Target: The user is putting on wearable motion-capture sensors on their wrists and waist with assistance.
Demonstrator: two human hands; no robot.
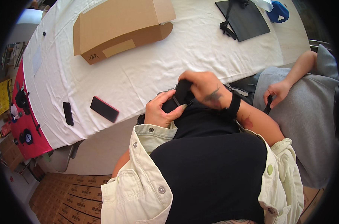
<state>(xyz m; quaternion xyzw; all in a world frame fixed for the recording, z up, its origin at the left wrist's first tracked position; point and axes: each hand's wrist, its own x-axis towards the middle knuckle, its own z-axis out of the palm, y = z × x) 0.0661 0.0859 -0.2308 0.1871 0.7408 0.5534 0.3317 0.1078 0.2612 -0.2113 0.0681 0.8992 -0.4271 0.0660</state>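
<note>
At the table's front edge, close to my waist, both hands work on a wide black fabric strap (183, 89). My left hand (161, 110) grips its lower part, with the thumb at a narrow slider or buckle (176, 101) across the strap. My right hand (204, 85) pinches the strap's upper end from the other side, fingers curled over it. A black band sits on my right wrist. Part of the strap is covered by my fingers, and its far end blends into my black top. Dark sheer ruffled cloth shows just behind the hands.
A brown cardboard box (122, 26) lies on the white tablecloth (197, 51). Two phones, one red-edged (104, 109) and one black (68, 113), are at left. A black panel (245, 21) and blue object (278, 12) lie at far right. Beside me, another person's hand (278, 92) holds a small black piece.
</note>
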